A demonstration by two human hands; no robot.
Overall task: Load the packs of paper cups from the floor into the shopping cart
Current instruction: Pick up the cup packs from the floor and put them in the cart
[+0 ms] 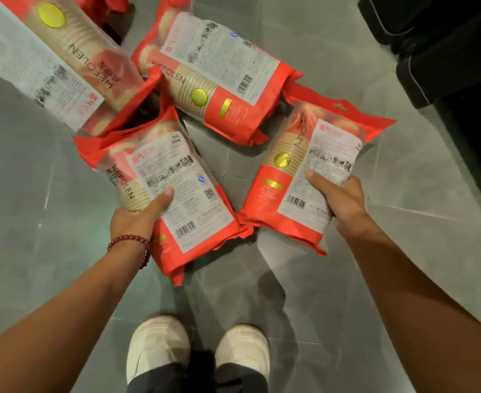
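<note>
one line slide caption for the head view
Each hand, left and right, grips a red plastic pack of paper cups above grey floor tiles.

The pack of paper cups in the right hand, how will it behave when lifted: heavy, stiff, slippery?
The pack of paper cups is probably light: the right hand grips it alone. The stacked cups inside likely keep it fairly stiff. Its glossy film may be slippery, and the loose red ends will probably flop.

Grey glossy floor tiles fill the frame, thin pale seams crossing them and soft light glaring off the surface. At the upper right stands dark black furniture with pale edging.
</note>
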